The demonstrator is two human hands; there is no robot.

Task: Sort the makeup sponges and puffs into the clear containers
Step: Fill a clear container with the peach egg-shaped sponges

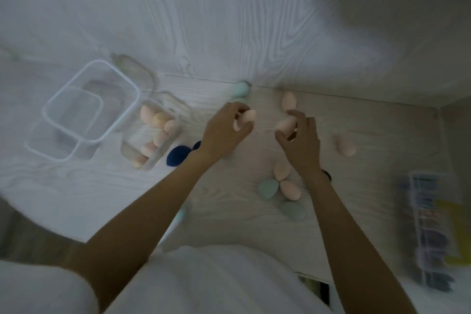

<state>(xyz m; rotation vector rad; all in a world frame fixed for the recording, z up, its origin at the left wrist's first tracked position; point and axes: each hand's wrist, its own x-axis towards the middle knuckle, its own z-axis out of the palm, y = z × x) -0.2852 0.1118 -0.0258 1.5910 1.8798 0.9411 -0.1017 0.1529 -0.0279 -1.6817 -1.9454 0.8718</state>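
My left hand (pixel 224 130) grips a pink egg-shaped sponge (pixel 246 118) above the table's middle. Just to its right, my right hand (pixel 302 140) holds another pink sponge (pixel 286 125). A clear container (pixel 153 135) to the left holds several pink sponges. Left of it stand two larger clear containers (pixel 89 107), nested one in the other. Loose on the table lie a pink sponge (pixel 289 100) by the wall, one (pixel 345 145) at the right, two pink ones (pixel 285 181) and green sponges (pixel 267 188) near my right wrist, a mint sponge (pixel 240 89) at the wall, and a dark blue sponge (pixel 178 156).
The pale wood-grain table (pixel 229 211) meets a wall of the same pattern at the back. A clear organiser rack (pixel 430 227) with dark and coloured items stands at the right edge, with something yellow beside it. My white shirt fills the bottom.
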